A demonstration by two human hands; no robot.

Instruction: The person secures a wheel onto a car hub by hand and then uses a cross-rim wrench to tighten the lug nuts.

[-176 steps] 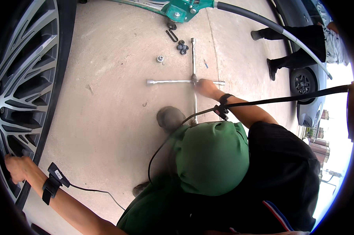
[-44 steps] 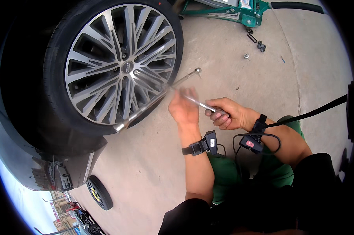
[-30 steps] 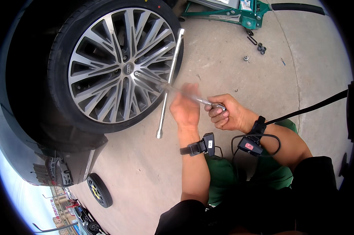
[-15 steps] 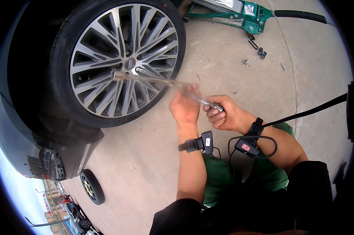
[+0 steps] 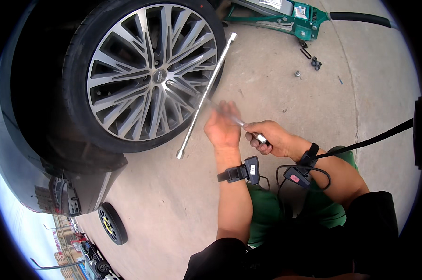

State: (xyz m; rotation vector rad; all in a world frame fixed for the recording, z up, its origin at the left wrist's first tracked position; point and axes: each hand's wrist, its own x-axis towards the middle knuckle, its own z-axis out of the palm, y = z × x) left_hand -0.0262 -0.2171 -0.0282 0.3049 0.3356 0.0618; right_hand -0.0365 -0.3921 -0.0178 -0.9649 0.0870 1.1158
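Observation:
A chrome four-way lug wrench [image 5: 197,116] stands out from the wheel [image 5: 144,56], its far arm reaching a lug hole beside the hub cap. My right hand [image 5: 275,136] is closed around the arm nearest me, a shiny socket end showing at the fingers. My left hand [image 5: 223,128] is beside that same arm, fingers stretched and palm showing. Its fingertips are partly blurred, and I cannot tell whether they touch the wrench. The crossing bar slants in front of the tyre's right side.
A green floor jack [image 5: 304,21] lies beyond the wheel. Lug nuts [image 5: 316,63] and a single nut [image 5: 297,73] rest on the concrete. A spare wheel [image 5: 113,224] is on the ground past the dark car body [image 5: 75,179]. A black strap [image 5: 374,136] runs from my right wrist.
The wrench has spun about its long arm, so its crossing bar now slants from upper right to lower left. My right hand keeps hold; my left stays beside the shaft.

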